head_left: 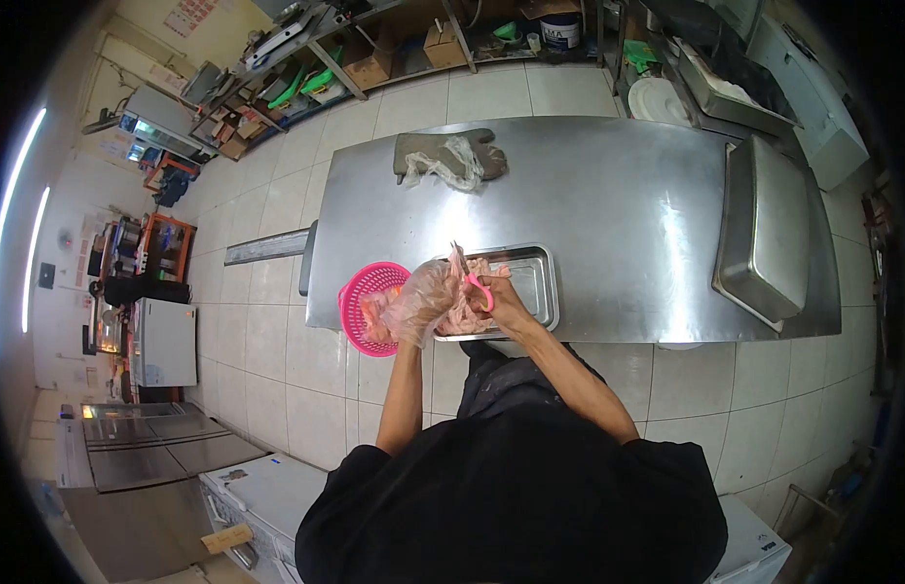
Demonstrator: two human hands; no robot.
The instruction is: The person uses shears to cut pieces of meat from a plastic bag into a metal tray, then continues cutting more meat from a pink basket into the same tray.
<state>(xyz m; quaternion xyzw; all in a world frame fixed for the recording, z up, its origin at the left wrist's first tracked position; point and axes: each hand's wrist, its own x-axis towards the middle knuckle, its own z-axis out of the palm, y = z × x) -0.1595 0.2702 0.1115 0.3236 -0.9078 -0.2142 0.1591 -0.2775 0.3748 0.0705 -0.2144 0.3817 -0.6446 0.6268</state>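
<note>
My left hand point(419, 300), in a clear plastic glove, is closed on a pale piece of raw meat point(456, 255) that sticks up past the fingers. In my bare right hand point(506, 307) is a pair of scissors point(482, 290) with pink handles; its blades are at the meat, and I cannot make out how far apart they are. Below both hands lies a shallow metal tray point(542, 277) with pale pink raw meat pieces in its left part. A pink perforated basket point(348, 310) stands left of the tray, partly behind my left hand, with more raw meat inside.
The steel table point(608, 214) carries an oven mitt point(413, 151) with a crumpled plastic bag point(457, 165) at the back. A large upturned metal pan point(769, 234) lies at the right end. Shelving with boxes stands beyond the table. A person in dark clothes point(146, 289) is far left.
</note>
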